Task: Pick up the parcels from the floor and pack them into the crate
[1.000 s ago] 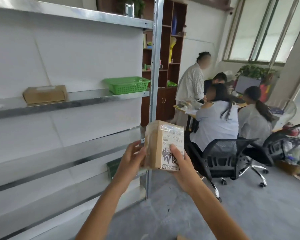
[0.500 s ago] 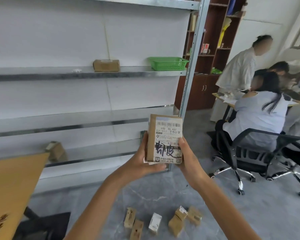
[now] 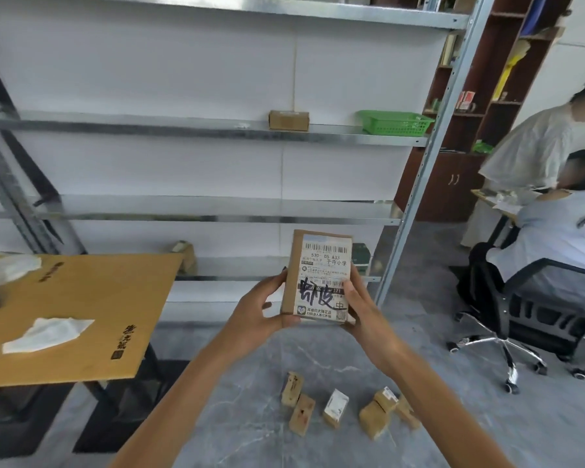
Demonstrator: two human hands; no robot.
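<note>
brown cardboard parcel (image 3: 320, 282) stands upright between my two hands, its white shipping label, with barcodes and black handwriting, turned toward me. my left hand (image 3: 260, 309) clasps the left edge and lower left corner, the thumb lying across the bottom of the front and the fingers curled round the side. my right hand (image 3: 358, 305) clasps the right edge, the thumb pressed on the label by the lower barcode, the fingers behind and out of my sight. both hands grasp the lower half, and the upper half stands free above them. the parcel is in the air in front of the metal shelving (image 3: 183, 126), well above the grey floor (image 3: 250, 434).

down on that floor, near my right forearm, lies a loose cluster of small parcels (image 3: 335, 407); the one at the far right is partly hidden by my arm. to my left a flat cardboard sheet (image 3: 98, 298) carries a crumpled white wrapper (image 3: 48, 332). on the middle shelf sit a brown box (image 3: 288, 120) and, well apart from it, a green basket (image 3: 394, 122). at the right a person sits in a black office chair (image 3: 527, 309).
</note>
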